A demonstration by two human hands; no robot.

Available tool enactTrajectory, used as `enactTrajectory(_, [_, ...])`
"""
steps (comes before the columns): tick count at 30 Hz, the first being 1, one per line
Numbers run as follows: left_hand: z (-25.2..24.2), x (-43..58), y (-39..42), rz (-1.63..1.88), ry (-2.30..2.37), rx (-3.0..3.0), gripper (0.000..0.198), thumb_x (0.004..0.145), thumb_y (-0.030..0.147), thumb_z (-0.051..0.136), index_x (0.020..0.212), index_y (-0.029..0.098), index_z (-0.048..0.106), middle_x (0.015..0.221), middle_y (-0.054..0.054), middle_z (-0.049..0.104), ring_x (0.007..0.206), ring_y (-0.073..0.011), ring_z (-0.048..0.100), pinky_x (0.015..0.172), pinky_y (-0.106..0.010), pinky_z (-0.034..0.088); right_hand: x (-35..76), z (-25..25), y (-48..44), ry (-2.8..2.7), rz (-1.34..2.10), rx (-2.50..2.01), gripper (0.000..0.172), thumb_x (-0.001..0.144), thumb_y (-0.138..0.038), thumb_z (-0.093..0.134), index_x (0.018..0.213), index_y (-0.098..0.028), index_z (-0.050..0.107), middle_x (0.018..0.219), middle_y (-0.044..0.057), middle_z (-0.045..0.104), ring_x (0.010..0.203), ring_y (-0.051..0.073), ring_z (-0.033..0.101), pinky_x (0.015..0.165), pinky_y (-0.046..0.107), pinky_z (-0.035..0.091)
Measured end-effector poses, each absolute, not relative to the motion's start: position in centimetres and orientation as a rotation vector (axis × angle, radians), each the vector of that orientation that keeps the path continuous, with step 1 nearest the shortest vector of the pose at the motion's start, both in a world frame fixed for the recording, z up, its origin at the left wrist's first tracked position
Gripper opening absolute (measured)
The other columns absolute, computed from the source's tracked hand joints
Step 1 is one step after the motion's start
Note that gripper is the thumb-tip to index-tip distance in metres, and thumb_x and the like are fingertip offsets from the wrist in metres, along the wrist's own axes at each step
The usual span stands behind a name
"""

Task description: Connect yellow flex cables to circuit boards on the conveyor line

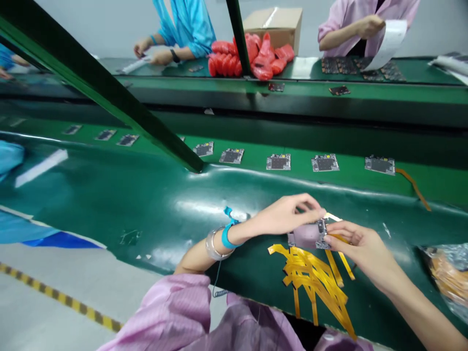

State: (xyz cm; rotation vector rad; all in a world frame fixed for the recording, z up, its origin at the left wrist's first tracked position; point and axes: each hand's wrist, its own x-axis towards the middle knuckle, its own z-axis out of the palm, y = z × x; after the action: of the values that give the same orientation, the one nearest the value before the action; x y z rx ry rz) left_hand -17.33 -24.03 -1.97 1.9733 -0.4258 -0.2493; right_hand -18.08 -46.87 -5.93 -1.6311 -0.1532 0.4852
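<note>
Right now, a small circuit board (309,235) is held just above the green mat (109,195), near its front edge. The board is gripped from the left by the left hand (285,214), whose fingers are pinched shut on its top edge. The right side of the board is pinched by the fingertips (329,239) of the right hand (360,248). A thin yellow strip (334,218) is seen between the two hands, at the top of the board; how it is joined to the board cannot be told. A blue wrist strap (227,235) and a silver bangle (212,246) are worn on the left wrist, and a curly cord (219,292) hangs from the strap.

Just below the hands, a pile of yellow flat cables (314,282) is spread on the mat. More circuit boards (278,162) are laid in a row on the green belt (347,180) behind the mat, well apart from the hands. One of them, at the right end, has an orange cable (415,187) on it.

Farther back, red bags (252,58) are heaped beside a cardboard box (274,24). Two other people are seen there: a person in a blue coat (186,24) and a person in a pink coat (365,24) by whom a white sheet (389,41) is held.
</note>
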Motion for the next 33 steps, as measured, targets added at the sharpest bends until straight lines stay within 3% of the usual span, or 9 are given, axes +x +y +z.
enactTrajectory(4, [-2.2,-10.8,-20.8,0.191,-0.226,2.467,0.039,0.099,0.029,0.050,0.138,0.020,0.051,0.145,-0.015,0.052,0.136,-0.0273,0.046,0.113,-0.043,0.032,-16.9,-6.0,-48.1,-0.093,0.442,-1.570,0.043,0.065,-0.044,0.091,0.094,-0.017,0.076,0.091,0.010,0.078,0.085,0.026,0.074,0.076,0.034,0.063])
enactTrajectory(7, [-3.3,-6.0,-18.7,0.179,-0.049,2.640,0.061,0.089,0.011,0.060,0.146,0.017,0.040,0.150,-0.021,0.044,0.145,-0.0339,0.031,0.117,-0.055,0.016,-16.2,-5.8,-49.0,-0.070,0.389,-1.530,0.044,0.067,-0.041,0.092,0.099,-0.016,0.076,0.093,0.011,0.078,0.088,0.027,0.075,0.079,0.035,0.063])
enactTrajectory(11, [-4.4,-3.1,-17.9,0.150,-0.011,2.621,0.069,0.068,0.011,0.082,0.130,0.011,0.052,0.138,-0.025,0.051,0.135,-0.0421,0.039,0.111,-0.059,0.024,-14.2,-5.1,-49.0,-0.087,0.276,-1.489,0.038,0.068,-0.038,0.091,0.096,-0.016,0.077,0.094,0.010,0.078,0.087,0.027,0.075,0.081,0.036,0.065])
enactTrajectory(14, [-3.9,-3.4,-17.1,0.226,0.007,2.558,0.044,0.066,0.017,0.085,0.102,0.014,0.061,0.117,-0.017,0.061,0.121,-0.0357,0.050,0.105,-0.047,0.034,-10.8,-3.8,-47.3,-0.135,0.174,-1.455,0.033,0.069,-0.036,0.091,0.092,-0.017,0.077,0.094,0.009,0.078,0.087,0.026,0.075,0.083,0.038,0.066])
enactTrajectory(18, [-1.9,-6.3,-14.2,0.489,0.107,2.384,0.011,0.090,0.025,0.059,0.093,0.019,0.051,0.095,-0.006,0.060,0.095,-0.0213,0.055,0.088,-0.032,0.041,-4.9,-1.9,-43.1,-0.210,0.107,-1.436,0.026,0.082,-0.034,0.083,0.096,-0.015,0.074,0.095,0.007,0.077,0.091,0.024,0.074,0.088,0.038,0.062])
enactTrajectory(21, [-0.6,-9.4,-12.9,0.574,0.163,2.234,0.014,0.092,0.028,0.052,0.091,0.021,0.041,0.084,-0.001,0.055,0.078,-0.0169,0.054,0.073,-0.028,0.042,-2.5,-1.5,-40.1,-0.255,0.042,-1.481,0.023,0.096,-0.031,0.068,0.108,-0.011,0.069,0.110,0.007,0.071,0.100,0.025,0.070,0.088,0.043,0.059])
enactTrajectory(25, [-0.9,-13.5,-15.5,0.375,0.019,2.094,0.029,0.086,0.039,0.061,0.083,0.021,0.037,0.076,0.001,0.056,0.067,-0.0136,0.055,0.062,-0.024,0.042,-4.7,-2.9,-38.7,-0.306,-0.094,-1.513,0.024,0.091,-0.028,0.074,0.110,-0.015,0.068,0.122,0.009,0.068,0.114,0.025,0.064,0.099,0.046,0.052])
enactTrajectory(29, [-2.5,-16.4,-20.5,0.073,-0.163,1.920,0.038,0.082,0.043,0.068,0.083,0.021,0.038,0.077,0.003,0.056,0.069,-0.0122,0.054,0.062,-0.022,0.042,-10.0,-5.0,-40.5,-0.393,-0.023,-1.524,0.031,0.073,-0.040,0.086,0.089,-0.018,0.071,0.100,0.008,0.076,0.097,0.024,0.072,0.095,0.039,0.056])
enactTrajectory(33, [-3.1,-17.8,-23.5,-0.021,-0.262,1.929,0.034,0.085,0.039,0.067,0.083,0.021,0.038,0.077,0.005,0.049,0.072,-0.0119,0.049,0.065,-0.023,0.039,-13.2,-6.1,-43.4,-0.287,-0.001,-1.553,0.035,0.069,-0.045,0.087,0.081,-0.017,0.071,0.086,0.008,0.076,0.082,0.024,0.073,0.085,0.039,0.059])
